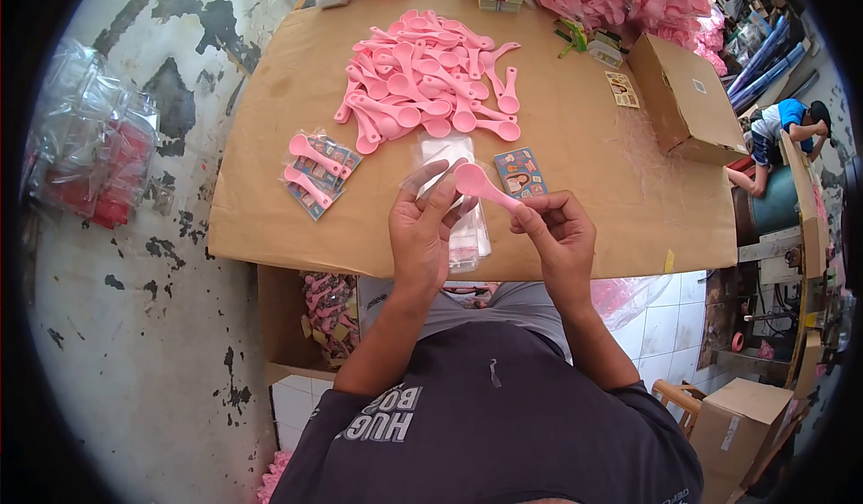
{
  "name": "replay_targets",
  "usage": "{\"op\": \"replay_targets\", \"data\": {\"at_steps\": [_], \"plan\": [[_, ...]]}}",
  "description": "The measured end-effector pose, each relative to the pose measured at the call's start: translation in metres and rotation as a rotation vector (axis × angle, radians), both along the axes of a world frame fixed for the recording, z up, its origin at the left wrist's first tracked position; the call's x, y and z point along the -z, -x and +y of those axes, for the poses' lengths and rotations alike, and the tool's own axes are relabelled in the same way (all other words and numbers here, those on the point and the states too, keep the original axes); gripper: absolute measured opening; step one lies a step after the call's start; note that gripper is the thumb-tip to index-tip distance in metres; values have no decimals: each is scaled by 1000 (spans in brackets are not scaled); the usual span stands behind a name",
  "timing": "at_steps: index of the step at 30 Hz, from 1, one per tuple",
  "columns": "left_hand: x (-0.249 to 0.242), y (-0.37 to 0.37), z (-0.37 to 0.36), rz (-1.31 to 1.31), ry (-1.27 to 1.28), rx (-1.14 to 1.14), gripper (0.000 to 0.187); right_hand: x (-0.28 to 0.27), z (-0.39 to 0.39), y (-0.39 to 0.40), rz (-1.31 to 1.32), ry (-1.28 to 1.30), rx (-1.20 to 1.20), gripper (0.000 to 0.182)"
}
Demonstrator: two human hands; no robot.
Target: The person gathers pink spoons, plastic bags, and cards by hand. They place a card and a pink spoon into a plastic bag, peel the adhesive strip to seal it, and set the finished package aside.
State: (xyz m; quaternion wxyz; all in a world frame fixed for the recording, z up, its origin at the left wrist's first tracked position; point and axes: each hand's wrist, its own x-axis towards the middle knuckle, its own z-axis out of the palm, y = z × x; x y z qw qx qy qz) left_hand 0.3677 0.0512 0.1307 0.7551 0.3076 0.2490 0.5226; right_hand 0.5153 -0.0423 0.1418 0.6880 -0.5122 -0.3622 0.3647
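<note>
While my right hand [559, 231] pinches the handle of a pink spoon [483, 187] between thumb and fingertips, its bowl pointing up and to the left, my left hand [422, 230] holds a clear plastic sleeve [466, 234] with the fingers spread at its mouth, so each grip is closed on its own thing and the spoon's bowl sits right at the sleeve's opening, above the near edge of the tabletop [611, 171]. The sleeve hangs down past my left palm, on top of a small stack of further clear sleeves [447, 151] lying flat. Just to the right of that stack lies one printed card [520, 173]. To the left lie two packed sleeves [317, 173], each with a pink spoon and a card inside. Beyond them a loose heap of pink spoons [422, 81] covers the middle of the tabletop, too many and too overlapped to count. At the far right stands one closed cardboard box [686, 99], with a small card [622, 89] beside it. The brown surface between the heap and the box is bare, as is the strip along the near edge right of my hands. Below the tabletop's left side an open carton [328, 315] holds more packed spoons.
</note>
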Motion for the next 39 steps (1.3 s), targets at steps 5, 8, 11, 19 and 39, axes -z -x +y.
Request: {"op": "replay_targets", "data": {"at_steps": [5,8,11,19,39], "plan": [[-2,4,1,-5,-12,23,33,2,0,4,-59,-11,-4,14],[-1,2,-1,29,-25,44,33,2,-1,3,-79,-13,1,14],[-4,-3,-3,36,-44,38,32,2,-2,2,-63,-3,-28,14],[2,7,7,44,-50,-40,28,5,11,-57,-232,43,140,13],[1,21,7,6,-11,-30,35,26,37,-50,-905,417,210,37]]}}
